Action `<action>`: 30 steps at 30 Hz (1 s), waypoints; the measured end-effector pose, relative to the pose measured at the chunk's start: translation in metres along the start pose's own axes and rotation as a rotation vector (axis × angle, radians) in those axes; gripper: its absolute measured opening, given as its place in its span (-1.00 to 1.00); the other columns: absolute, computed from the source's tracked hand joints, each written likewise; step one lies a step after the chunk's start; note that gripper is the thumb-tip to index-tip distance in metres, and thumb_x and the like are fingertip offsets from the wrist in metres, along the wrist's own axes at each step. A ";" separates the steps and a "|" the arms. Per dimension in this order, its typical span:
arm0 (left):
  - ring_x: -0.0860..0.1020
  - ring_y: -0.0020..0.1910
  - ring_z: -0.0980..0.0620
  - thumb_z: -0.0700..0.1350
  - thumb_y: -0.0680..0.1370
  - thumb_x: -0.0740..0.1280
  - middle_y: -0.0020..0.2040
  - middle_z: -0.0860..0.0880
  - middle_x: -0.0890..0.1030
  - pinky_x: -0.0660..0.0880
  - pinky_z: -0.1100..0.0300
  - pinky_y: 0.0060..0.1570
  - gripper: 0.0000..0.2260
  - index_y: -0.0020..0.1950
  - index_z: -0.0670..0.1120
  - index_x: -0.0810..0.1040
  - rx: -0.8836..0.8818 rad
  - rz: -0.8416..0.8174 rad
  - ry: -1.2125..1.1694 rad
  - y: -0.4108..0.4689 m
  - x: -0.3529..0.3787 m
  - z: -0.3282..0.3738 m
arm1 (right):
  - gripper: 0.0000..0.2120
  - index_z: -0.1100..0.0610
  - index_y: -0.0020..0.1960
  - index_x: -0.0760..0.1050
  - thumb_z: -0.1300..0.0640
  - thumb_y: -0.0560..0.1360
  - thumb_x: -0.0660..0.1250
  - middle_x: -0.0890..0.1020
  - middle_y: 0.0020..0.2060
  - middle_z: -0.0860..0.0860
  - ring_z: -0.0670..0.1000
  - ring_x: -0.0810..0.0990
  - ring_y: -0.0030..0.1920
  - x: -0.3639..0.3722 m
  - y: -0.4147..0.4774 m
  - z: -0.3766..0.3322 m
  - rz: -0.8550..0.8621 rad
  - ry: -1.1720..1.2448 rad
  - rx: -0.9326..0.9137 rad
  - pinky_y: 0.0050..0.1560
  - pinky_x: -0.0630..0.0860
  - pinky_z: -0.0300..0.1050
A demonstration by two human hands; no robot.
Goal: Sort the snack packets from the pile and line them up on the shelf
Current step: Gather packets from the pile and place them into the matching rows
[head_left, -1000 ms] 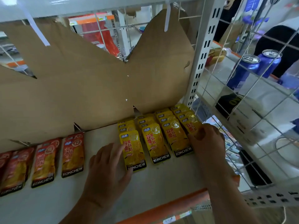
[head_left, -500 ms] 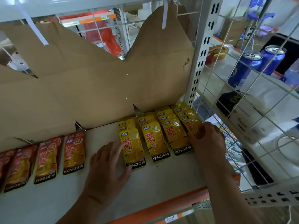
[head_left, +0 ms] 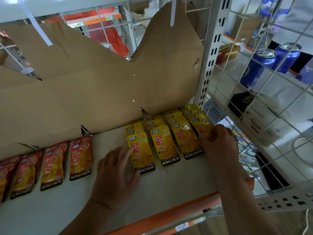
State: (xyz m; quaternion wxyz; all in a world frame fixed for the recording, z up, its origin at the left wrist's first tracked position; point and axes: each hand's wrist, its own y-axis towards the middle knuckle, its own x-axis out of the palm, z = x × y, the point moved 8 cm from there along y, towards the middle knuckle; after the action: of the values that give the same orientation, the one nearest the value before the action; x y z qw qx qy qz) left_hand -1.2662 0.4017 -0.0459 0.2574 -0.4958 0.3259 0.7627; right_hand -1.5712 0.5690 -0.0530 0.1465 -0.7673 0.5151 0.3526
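Fingers, left: loosely straight and spread, tips touching the left edge of the leftmost yellow packet, thumb at its lower corner; my left hand holds nothing.
Fingers, right: curled over the lower end of the rightmost yellow packet, thumb on its face. It reads as a pinch, though my right hand hides the edge underneath.
Yellow packets: four overlapping columns lying flat at the right end of the shelf, running back to the cardboard.
Red packets: a separate row to the left, with bare shelf between the colours.
Pile: not in view.
Step in hand: squaring up the yellow block from both sides, I judge. The sorting by colour looks done here.
Uneven spots: the leftmost column sits further forward than the others, and the columns slant.
Next move calls for: a light inward nudge with both hands, then sliding the front packets level. Too firm a push would probably ruck the slippery overlapping stacks.
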 end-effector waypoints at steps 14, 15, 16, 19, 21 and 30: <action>0.45 0.34 -0.12 0.19 0.48 0.28 0.35 -0.01 0.47 0.42 -0.10 0.25 -0.41 0.49 0.03 0.41 -0.007 0.012 0.000 0.000 -0.003 0.000 | -0.64 0.09 0.19 0.53 -0.05 0.46 0.44 0.58 0.06 0.09 0.20 0.55 0.08 -0.004 -0.005 -0.003 0.051 0.079 -0.001 0.09 0.54 0.20; 0.45 0.34 -0.12 0.19 0.48 0.28 0.35 -0.02 0.47 0.42 -0.10 0.25 -0.41 0.49 0.02 0.41 -0.006 0.014 0.002 0.001 -0.003 0.001 | -0.62 0.11 0.21 0.54 -0.04 0.47 0.44 0.58 0.10 0.10 0.20 0.54 0.11 -0.005 -0.006 -0.005 0.059 0.083 -0.009 0.11 0.52 0.19; 0.46 0.33 -0.13 0.19 0.48 0.28 0.34 -0.02 0.47 0.43 -0.10 0.25 -0.41 0.49 0.02 0.41 -0.006 0.013 0.005 0.001 -0.004 0.001 | -0.62 0.11 0.24 0.54 -0.03 0.48 0.44 0.58 0.12 0.11 0.20 0.54 0.13 -0.006 -0.007 -0.006 0.064 0.083 -0.021 0.12 0.51 0.15; 0.45 0.33 -0.13 0.20 0.50 0.28 0.35 -0.02 0.47 0.44 -0.10 0.24 -0.41 0.49 0.01 0.41 -0.008 0.007 0.022 0.001 -0.006 0.003 | -0.60 0.10 0.31 0.52 -0.01 0.52 0.42 0.57 0.20 0.12 0.19 0.51 0.19 -0.008 -0.010 -0.013 0.058 0.083 -0.061 0.13 0.45 0.06; 0.45 0.33 -0.15 0.20 0.51 0.27 0.35 -0.03 0.48 0.44 -0.11 0.21 -0.42 0.48 -0.01 0.43 -0.009 -0.005 0.061 0.000 -0.008 0.003 | -0.57 0.08 0.35 0.49 -0.03 0.54 0.40 0.55 0.25 0.10 0.18 0.49 0.24 -0.010 -0.013 -0.019 0.045 0.071 -0.089 0.18 0.47 0.10; 0.45 0.37 -0.27 0.29 0.58 0.19 0.38 -0.14 0.50 0.41 -0.21 0.24 -0.39 0.51 -0.05 0.43 0.017 -0.070 0.284 -0.010 -0.016 0.013 | -0.56 0.12 0.28 0.51 -0.02 0.47 0.44 0.55 0.26 0.11 0.24 0.54 0.21 0.003 -0.068 -0.081 -0.099 -0.060 -0.304 0.13 0.53 0.10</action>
State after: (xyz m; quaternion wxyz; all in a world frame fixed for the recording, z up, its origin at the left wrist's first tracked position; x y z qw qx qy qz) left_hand -1.2605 0.4167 -0.0300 0.2395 -0.6075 0.3477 0.6728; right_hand -1.4778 0.5482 -0.0068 0.0610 -0.7944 0.4126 0.4415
